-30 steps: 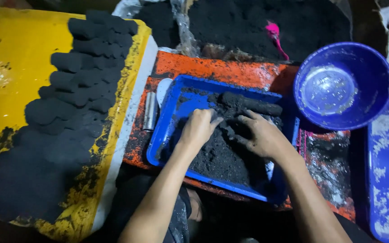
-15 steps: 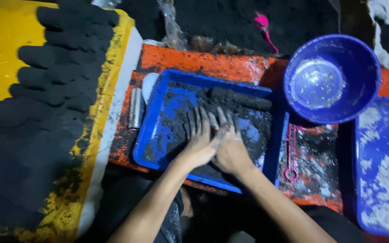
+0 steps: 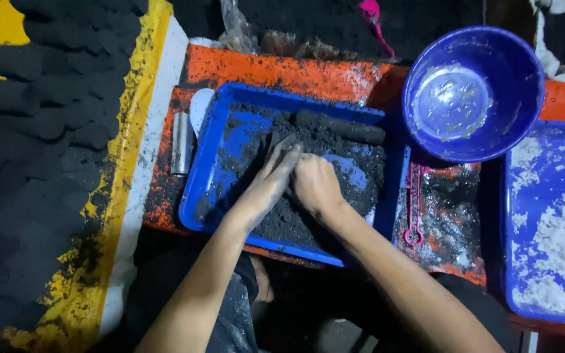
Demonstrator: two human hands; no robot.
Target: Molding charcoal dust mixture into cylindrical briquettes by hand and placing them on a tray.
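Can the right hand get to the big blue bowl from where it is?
Probably yes. The right hand rests in the black mix in the blue tray, and the blue bowl sits just beyond the tray's right edge with nothing standing between them.

So the base here is an orange board (image 3: 276, 68) smeared with black powder, running across the upper middle of the frame. Sitting on it: a blue tray (image 3: 207, 167) at centre, a small metal cylinder (image 3: 181, 142) just left of it, a blue bowl (image 3: 524, 85) upper right, and what looks like a pink wire tool (image 3: 415, 209) right of the tray.
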